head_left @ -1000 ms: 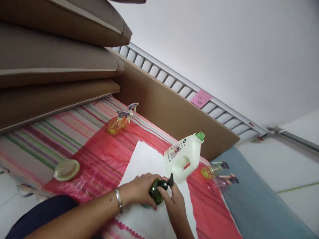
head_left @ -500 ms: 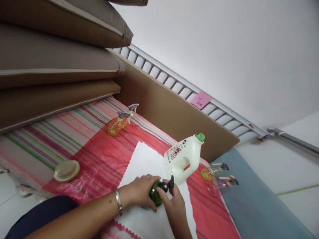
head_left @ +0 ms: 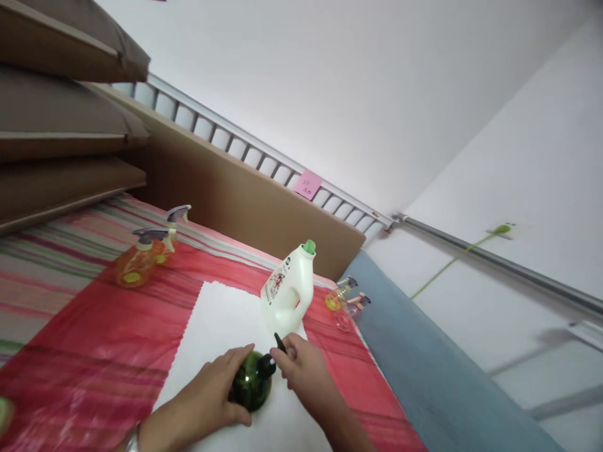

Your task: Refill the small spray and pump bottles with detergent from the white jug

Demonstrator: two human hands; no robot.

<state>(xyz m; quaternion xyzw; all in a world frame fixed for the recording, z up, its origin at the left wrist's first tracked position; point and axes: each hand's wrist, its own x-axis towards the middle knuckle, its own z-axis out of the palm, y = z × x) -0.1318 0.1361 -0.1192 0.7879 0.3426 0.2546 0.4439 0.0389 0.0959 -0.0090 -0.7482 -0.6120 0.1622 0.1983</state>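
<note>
at the far left, thick brown cushions (head_left: pixel 66 103) lie stacked over a striped cloth (head_left: pixel 61 251), and a sliver of a pale green thing (head_left: pixel 5 414) shows at the edge of the view. a red sheet (head_left: pixel 108 351) covers much of the cloth, and on it, near the back, two spray bottles, one orange (head_left: pixel 133 269) and one partly hidden behind it (head_left: pixel 162 251), stand close together. a brown board (head_left: pixel 235 194) runs along behind.

next comes a white cloth (head_left: pixel 211 326) with a zigzag edge. over it the left hand (head_left: pixel 205 392), a silver bracelet (head_left: pixel 133 441) at its wrist, curls its grip around the left side of a dark green bottle (head_left: pixel 249 389). whether the bottle stands quite upright cannot be told from this angle. a white jug (head_left: pixel 287 285) with a green top stands just beyond, near the back of the white cloth. the right hand (head_left: pixel 304 370) has a narrow grip, thumb and fingers pinching the bottle's black pump (head_left: pixel 266 366) at its nozzle.

farther right, a yellow pump bottle (head_left: pixel 337 298) and a pinkish one (head_left: pixel 347 316) sit side by side near a blue sheet (head_left: pixel 424 370).
</note>
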